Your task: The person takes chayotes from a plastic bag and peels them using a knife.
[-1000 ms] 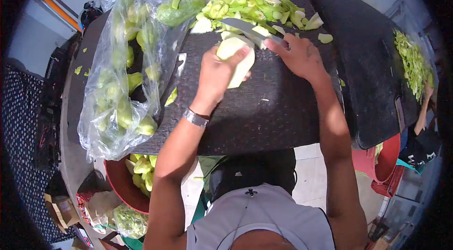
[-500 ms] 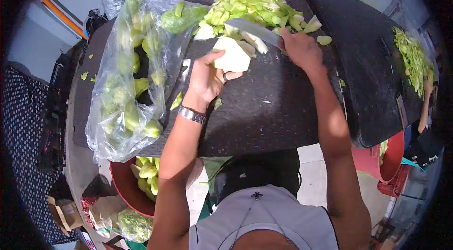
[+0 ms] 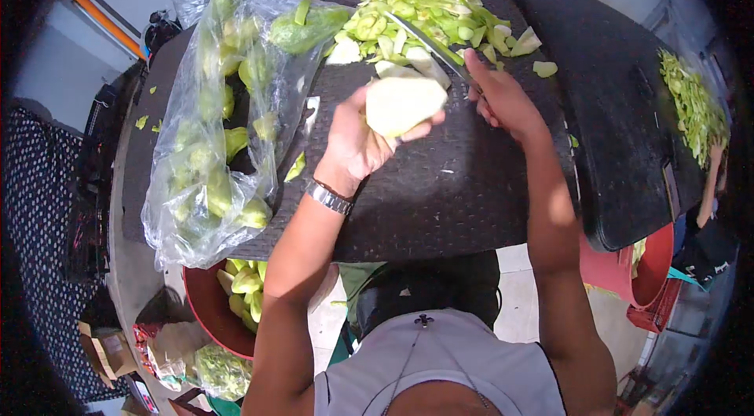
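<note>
My left hand (image 3: 357, 129), palm up with a metal watch at its wrist, holds a peeled, pale green-white fruit (image 3: 402, 106) over the dark table. Its fingers curl under the fruit and the thumb rests on the side. In my right hand (image 3: 506, 98) is a knife (image 3: 428, 41), its blade pointing up and left, apart from the fruit. Behind the blade lies a heap of green peelings (image 3: 424, 12). Pale cut pieces (image 3: 424, 64) lie between the held fruit and that heap. The inner face of my left hand's grip is partly hidden by the fruit.
On the left, a clear plastic bag (image 3: 177, 157) covers several green fruits. A red tub (image 3: 196, 298) of pale green fruits stands below the table. To the right is a second dark table (image 3: 620, 125) with more peelings (image 3: 691, 106), where another person's hand (image 3: 716, 153) reaches in.
My left hand has turned and shifted slightly right with the fruit, showing a broader face. The knife has tilted steeper, and my right hand has moved slightly down.
</note>
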Action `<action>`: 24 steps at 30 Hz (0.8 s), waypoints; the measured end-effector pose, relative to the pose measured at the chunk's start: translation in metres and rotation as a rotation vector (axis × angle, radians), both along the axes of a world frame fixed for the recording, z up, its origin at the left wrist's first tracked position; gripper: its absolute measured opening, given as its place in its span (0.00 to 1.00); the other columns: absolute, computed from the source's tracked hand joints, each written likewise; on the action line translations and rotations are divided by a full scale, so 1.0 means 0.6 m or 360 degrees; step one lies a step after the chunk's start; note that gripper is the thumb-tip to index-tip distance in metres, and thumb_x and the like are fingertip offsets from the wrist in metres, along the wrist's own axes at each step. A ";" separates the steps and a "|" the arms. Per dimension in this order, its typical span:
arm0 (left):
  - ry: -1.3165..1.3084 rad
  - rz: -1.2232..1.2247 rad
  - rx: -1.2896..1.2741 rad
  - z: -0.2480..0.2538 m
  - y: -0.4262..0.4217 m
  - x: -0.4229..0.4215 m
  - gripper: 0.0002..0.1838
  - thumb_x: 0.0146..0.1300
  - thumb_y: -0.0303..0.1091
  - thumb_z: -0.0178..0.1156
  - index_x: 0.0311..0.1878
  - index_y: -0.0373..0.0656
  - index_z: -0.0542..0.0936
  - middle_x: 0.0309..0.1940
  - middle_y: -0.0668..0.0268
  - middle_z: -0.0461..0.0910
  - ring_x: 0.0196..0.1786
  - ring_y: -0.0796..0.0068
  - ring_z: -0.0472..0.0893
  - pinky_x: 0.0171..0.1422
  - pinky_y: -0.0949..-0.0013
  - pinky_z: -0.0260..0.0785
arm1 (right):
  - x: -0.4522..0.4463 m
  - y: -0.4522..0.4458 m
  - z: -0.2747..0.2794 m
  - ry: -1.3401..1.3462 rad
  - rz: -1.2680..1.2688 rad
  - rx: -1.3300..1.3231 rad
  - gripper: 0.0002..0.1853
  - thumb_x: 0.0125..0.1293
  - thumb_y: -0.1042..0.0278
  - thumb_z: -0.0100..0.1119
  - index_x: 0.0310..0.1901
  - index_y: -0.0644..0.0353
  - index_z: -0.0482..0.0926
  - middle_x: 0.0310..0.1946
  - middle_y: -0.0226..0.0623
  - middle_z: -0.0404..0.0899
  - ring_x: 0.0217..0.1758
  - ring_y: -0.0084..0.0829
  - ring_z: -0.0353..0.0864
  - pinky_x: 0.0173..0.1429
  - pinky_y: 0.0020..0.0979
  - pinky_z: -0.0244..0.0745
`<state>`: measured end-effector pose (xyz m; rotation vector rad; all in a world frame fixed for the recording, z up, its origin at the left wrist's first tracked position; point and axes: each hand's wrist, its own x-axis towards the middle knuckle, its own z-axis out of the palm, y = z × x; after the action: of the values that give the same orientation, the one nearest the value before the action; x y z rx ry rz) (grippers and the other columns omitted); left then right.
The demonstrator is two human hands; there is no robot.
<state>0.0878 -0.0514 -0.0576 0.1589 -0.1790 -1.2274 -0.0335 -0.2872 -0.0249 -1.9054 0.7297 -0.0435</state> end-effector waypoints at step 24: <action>-0.0254 0.0907 0.0577 0.040 0.000 -0.017 0.22 0.81 0.51 0.49 0.62 0.44 0.76 0.54 0.62 0.84 0.58 0.64 0.85 0.64 0.53 0.78 | -0.091 0.210 0.016 -0.0250 0.0289 0.0058 0.12 0.81 0.61 0.49 0.46 0.64 0.71 0.19 0.45 0.77 0.15 0.38 0.79 0.21 0.42 0.72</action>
<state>0.0778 -0.0512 -0.0338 0.5836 -0.0397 -0.6673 -0.0883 -0.1612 -0.0153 -1.9018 0.4475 -0.0645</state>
